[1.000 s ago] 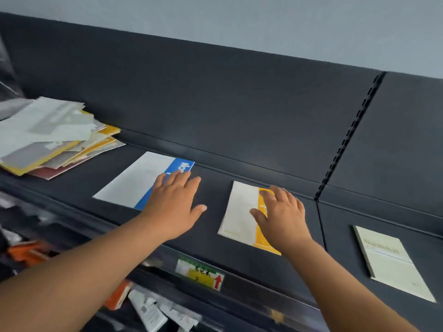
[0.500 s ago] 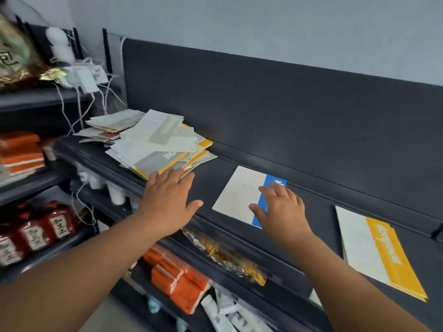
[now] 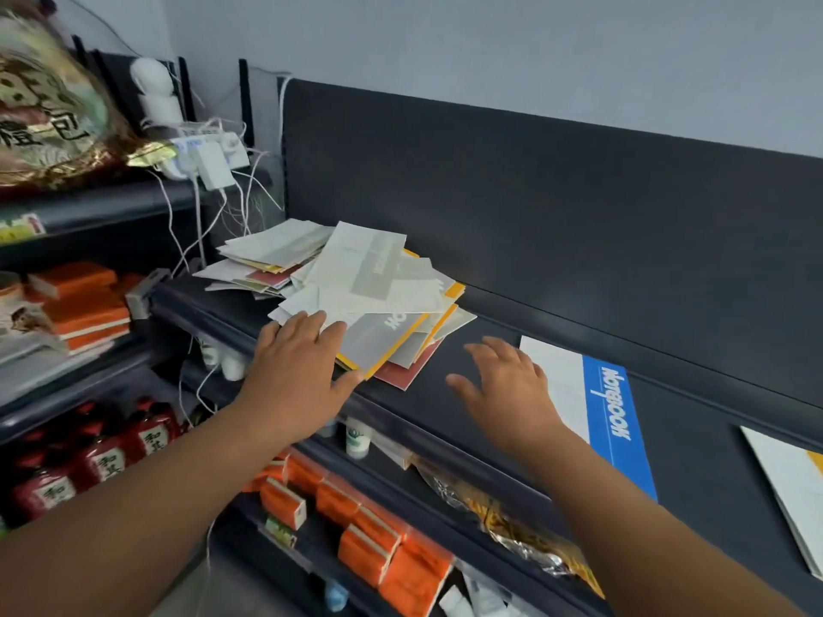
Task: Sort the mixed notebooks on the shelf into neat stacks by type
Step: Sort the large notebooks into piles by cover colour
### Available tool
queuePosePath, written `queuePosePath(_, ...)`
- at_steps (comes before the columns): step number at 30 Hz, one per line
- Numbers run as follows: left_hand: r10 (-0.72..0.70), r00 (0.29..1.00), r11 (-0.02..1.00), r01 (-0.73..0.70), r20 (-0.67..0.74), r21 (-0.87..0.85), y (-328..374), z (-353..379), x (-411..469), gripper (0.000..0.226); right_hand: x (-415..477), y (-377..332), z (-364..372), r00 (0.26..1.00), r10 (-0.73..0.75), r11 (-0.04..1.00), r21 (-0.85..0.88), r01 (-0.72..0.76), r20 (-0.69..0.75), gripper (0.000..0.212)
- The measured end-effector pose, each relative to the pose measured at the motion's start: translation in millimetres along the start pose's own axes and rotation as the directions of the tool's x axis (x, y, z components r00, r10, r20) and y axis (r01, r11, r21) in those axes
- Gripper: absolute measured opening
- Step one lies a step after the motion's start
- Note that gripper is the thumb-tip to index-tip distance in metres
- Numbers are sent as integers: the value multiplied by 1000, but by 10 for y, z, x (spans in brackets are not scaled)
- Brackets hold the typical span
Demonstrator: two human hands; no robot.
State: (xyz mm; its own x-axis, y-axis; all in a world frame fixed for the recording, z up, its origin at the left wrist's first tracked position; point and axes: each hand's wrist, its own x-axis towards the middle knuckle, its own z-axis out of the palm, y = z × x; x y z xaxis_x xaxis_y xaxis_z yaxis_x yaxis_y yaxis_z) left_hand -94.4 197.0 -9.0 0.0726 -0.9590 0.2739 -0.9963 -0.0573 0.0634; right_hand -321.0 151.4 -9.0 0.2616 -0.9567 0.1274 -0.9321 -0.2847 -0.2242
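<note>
A messy pile of mixed notebooks (image 3: 356, 282) lies on the dark shelf (image 3: 467, 394) at its left end, white, grey, yellow and red covers overlapping. My left hand (image 3: 298, 362) lies flat with straight fingers on the pile's front corner, the thumb by the edge of a grey and yellow notebook (image 3: 383, 340). My right hand (image 3: 507, 385) hovers open over the bare shelf, between the pile and a white and blue notebook (image 3: 596, 403) lying flat on its own. A white and yellow notebook (image 3: 797, 492) lies at the far right, cut off by the frame.
The shelf's dark back panel (image 3: 534, 216) rises behind the notebooks. White plugs and cables (image 3: 200, 162) hang at the left end. Lower shelves hold orange packs (image 3: 378, 541), red bottles (image 3: 89, 456) and a foil bag (image 3: 512, 514). A gold snack bag (image 3: 49, 113) sits upper left.
Both hands have moved left along the shelf, off the blue and yellow notebooks. My left hand now rests on the mixed pile; my right hand has passed the blue notebook.
</note>
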Motion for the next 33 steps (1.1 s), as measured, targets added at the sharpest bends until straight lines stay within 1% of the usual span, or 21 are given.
queuePosePath(2,-16,1000,1000,17,-17,11,-129,67,134,68,197,-41,60,1000,-18,1000,-16,18,-11,55)
queuePosePath(4,-34,999,999,34,1,-14,-195,91,312,68,415,-154,65,999,-46,999,6,46,1,54)
queuePosePath(6,-84,993,996,84,84,-4,-538,430,1112,68,1374,-278,418,998,-24,998,58,20,56,54)
queuePosePath(7,-83,993,997,83,90,7,-545,421,1147,69,1417,-294,375,998,-22,998,65,18,63,54)
queuePosePath(9,-24,998,999,23,56,27,-541,432,1300,70,1519,-285,329,998,-30,999,40,28,58,56)
queuePosePath(10,-31,999,999,30,40,21,-544,401,1310,70,1522,-309,316,997,-42,999,28,40,57,57)
queuePosePath(11,48,999,999,-47,21,-28,-653,446,1636,70,1693,-372,314,1000,30,999,30,-30,3,57)
queuePosePath(12,110,993,993,-109,36,-45,-725,444,1950,71,1864,-450,287,993,112,993,33,-111,-34,58)
queuePosePath(15,139,986,989,-134,92,-61,-667,475,2035,73,1859,-462,266,993,108,993,46,-107,-36,57)
queuePosePath(18,150,980,988,-146,133,-44,-666,588,1979,76,1777,-463,358,993,116,991,61,-115,-3,57)
queuePosePath(21,163,974,986,-156,159,-51,-638,597,2021,81,1811,-412,364,988,150,985,84,-148,-27,57)
queuePosePath(24,187,951,982,-179,244,-55,-624,616,1956,87,1824,-435,393,987,154,981,126,-147,-42,57)
queuePosePath(26,202,934,979,-193,293,-62,-598,650,1900,94,1807,-408,423,980,195,971,150,-189,-31,58)
queuePosePath(28,240,937,970,-225,253,-87,-624,633,1929,96,1817,-417,423,957,289,940,198,-278,-26,57)
queuePosePath(30,297,935,954,-282,193,-102,-675,620,1992,92,1820,-475,419,926,378,900,245,-360,-27,55)
queuePosePath(32,351,925,935,-337,147,-112,-697,620,2017,88,1808,-504,428,903,427,870,297,-394,-53,53)
queuePosePath(33,365,920,929,-349,146,-125,-709,630,2021,87,1807,-508,436,891,448,848,351,-397,-74,53)
